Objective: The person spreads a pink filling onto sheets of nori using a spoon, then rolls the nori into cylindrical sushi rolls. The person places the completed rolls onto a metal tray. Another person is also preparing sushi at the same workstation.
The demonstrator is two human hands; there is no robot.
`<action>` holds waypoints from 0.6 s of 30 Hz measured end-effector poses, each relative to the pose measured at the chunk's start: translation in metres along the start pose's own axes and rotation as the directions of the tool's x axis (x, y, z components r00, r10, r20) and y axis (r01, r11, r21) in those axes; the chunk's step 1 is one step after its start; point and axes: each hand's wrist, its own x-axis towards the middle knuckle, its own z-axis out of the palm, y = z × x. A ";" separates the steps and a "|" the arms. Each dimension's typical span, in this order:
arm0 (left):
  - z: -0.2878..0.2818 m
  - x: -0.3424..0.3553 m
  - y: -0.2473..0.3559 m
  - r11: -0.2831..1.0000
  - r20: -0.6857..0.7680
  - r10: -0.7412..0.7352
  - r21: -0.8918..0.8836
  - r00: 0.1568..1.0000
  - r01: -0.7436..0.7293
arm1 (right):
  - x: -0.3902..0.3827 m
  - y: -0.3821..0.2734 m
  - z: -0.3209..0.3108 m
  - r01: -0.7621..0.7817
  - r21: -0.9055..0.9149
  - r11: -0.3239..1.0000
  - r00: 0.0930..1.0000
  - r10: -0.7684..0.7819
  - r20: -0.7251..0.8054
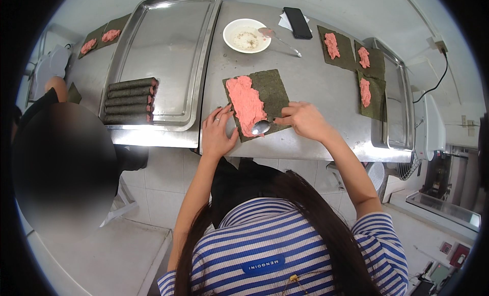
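A dark green seaweed sheet (272, 89) lies on the steel table in front of me. Pink paste (245, 100) covers its left half in a thick layer. With my right hand (301, 120) I grip a metal spoon (261, 127), whose bowl rests at the paste's lower right edge. My left hand (219, 130) lies at the sheet's left edge, fingers spread, fingertips close to or touching it; it holds nothing. Beyond the sheet stands a white bowl (227, 37) with cloudy liquid and dark specks. A second spoon (290, 48), with paste on its bowl, leans over the rim.
A large steel tray (158, 46) on the left holds several seaweed rolls (130, 101). More seaweed sheets with pink paste (332, 45) lie at the right beside another tray (402, 87). A black phone (297, 23) lies at the back. A co-worker (56, 95) sits at the left.
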 end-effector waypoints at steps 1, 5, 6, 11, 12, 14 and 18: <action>0.000 0.000 0.001 1.000 0.004 -0.003 -0.003 1.000 0.003 | 0.000 0.003 0.001 -0.003 -0.027 1.000 1.000 0.002 -0.008; 0.002 0.001 0.000 1.000 -0.003 0.020 -0.003 1.000 -0.020 | 0.016 0.004 0.005 -0.060 -0.093 0.994 0.989 0.047 -0.138; 0.002 0.000 0.000 1.000 -0.008 0.027 0.008 1.000 -0.027 | 0.016 0.003 0.004 -0.079 -0.079 0.994 0.986 0.066 -0.153; -0.001 -0.002 0.000 1.000 0.003 0.003 0.017 1.000 -0.003 | -0.010 -0.001 -0.006 -0.029 -0.096 0.995 0.994 0.019 -0.106; -0.001 -0.001 0.000 1.000 0.004 0.007 0.015 1.000 -0.007 | -0.021 -0.003 -0.004 -0.019 -0.086 0.996 0.996 0.011 -0.090; -0.001 0.000 0.001 1.000 0.006 0.009 0.014 1.000 -0.009 | -0.030 -0.008 0.004 -0.014 -0.079 0.997 0.998 0.008 -0.067; 0.000 0.000 0.001 1.000 0.013 0.008 0.012 1.000 -0.008 | -0.031 -0.005 0.014 -0.091 -0.129 0.987 0.989 0.075 -0.126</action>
